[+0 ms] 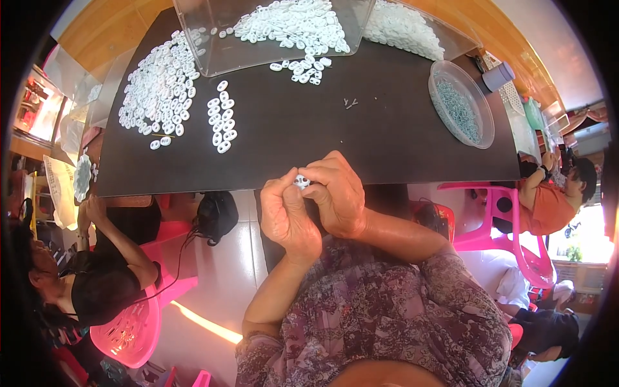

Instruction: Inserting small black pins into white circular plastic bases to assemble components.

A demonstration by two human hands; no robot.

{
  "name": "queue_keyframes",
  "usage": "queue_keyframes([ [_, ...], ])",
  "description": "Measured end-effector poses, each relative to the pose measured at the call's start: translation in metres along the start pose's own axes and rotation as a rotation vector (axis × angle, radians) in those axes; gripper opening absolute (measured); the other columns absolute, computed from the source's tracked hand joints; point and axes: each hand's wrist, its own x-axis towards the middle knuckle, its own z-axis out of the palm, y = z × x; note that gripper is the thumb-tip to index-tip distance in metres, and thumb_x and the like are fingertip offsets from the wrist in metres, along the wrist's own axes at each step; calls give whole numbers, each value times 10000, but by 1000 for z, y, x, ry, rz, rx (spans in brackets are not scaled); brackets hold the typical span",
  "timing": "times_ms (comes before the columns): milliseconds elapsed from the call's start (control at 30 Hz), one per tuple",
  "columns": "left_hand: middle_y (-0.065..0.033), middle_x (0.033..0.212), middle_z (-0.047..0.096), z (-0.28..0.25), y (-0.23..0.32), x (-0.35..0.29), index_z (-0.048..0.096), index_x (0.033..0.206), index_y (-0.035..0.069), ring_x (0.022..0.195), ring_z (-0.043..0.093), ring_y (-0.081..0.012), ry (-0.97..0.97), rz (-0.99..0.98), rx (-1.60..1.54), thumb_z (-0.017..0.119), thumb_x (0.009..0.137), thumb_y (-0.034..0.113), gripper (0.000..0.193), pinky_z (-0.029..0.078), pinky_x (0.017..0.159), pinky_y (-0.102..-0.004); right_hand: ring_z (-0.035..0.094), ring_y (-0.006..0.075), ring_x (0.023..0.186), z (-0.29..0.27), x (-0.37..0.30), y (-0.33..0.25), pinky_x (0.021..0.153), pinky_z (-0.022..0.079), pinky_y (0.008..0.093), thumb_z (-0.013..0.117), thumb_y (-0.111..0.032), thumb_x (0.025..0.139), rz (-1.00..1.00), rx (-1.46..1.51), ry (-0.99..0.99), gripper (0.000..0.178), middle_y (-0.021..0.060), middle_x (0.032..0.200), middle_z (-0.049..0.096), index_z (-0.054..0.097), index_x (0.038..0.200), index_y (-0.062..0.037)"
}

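Just off the table's near edge, both my hands meet on one small white oval plastic piece with holes (302, 182). My left hand (288, 216) pinches it between thumb and forefinger. From the other side my right hand (336, 197) grips it the same way, and the fingertips hide part of it. Beyond my left hand, similar white oval pieces (222, 116) lie in two short columns. A large heap of white pieces (161, 87) spreads farther left. At the right stands a round clear tub (488, 132) with many small greenish metal parts (456, 109).
Clear plastic bins (277, 63) of white pieces stand along the far side of the dark table (284, 129). A few small grey bits (350, 103) lie mid-table. A purple-capped container (498, 77) is beyond the tub. Other people sit left and right on pink chairs (138, 322).
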Motion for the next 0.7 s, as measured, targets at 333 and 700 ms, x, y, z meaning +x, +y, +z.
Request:
queue_keyframes([
  [333, -20, 860, 469, 0, -4, 2, 567, 988, -40, 811, 442, -96, -24, -15, 24, 463, 960, 109, 184, 387, 756, -247, 503, 230, 649, 4, -2, 4, 545, 425, 310, 662, 24, 684, -2, -22, 23, 268, 100, 795, 557, 555, 929, 5],
  [700, -46, 900, 594, 6, 10, 12, 557, 1111, -51, 774, 511, -79, -161, -232, -49, 452, 957, 80, 227, 431, 707, -212, 560, 238, 679, -25, 14, 9, 622, 455, 326, 660, 17, 701, 172, -46, -18, 196, 79, 815, 614, 610, 883, -34],
])
